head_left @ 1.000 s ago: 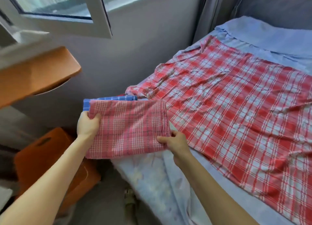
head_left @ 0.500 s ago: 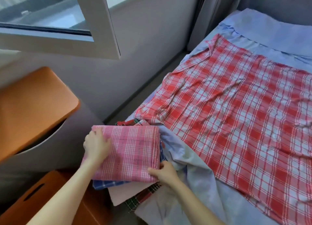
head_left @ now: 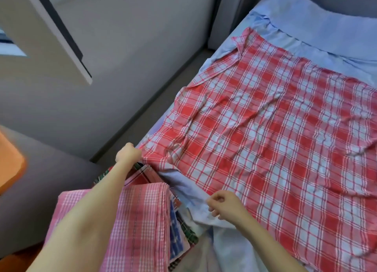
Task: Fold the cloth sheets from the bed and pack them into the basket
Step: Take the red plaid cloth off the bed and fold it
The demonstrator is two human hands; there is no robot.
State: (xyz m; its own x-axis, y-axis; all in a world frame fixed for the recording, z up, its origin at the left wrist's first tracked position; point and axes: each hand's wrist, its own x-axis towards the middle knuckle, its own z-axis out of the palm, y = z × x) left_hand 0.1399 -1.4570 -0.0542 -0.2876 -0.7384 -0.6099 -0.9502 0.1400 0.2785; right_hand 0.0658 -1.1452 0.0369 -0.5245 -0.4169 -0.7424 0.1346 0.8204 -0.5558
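The folded pink cloth [head_left: 140, 220] now lies released on the stack — left hand [head_left: 128, 153] grips the red plaid sheet [head_left: 275, 141] at the bed's near-left corner, right hand [head_left: 222, 205] hangs loosely curled, empty — next fold starting.

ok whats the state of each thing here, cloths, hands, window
red plaid sheet: spread on the bed, unfolded, wrinkled
pink checked cloth: folded, on top of the stack
stack of cloths: folded, under the pink one
left hand: grips the red sheet's near corner
right hand: fingers loosely curled, holding nothing
window: open
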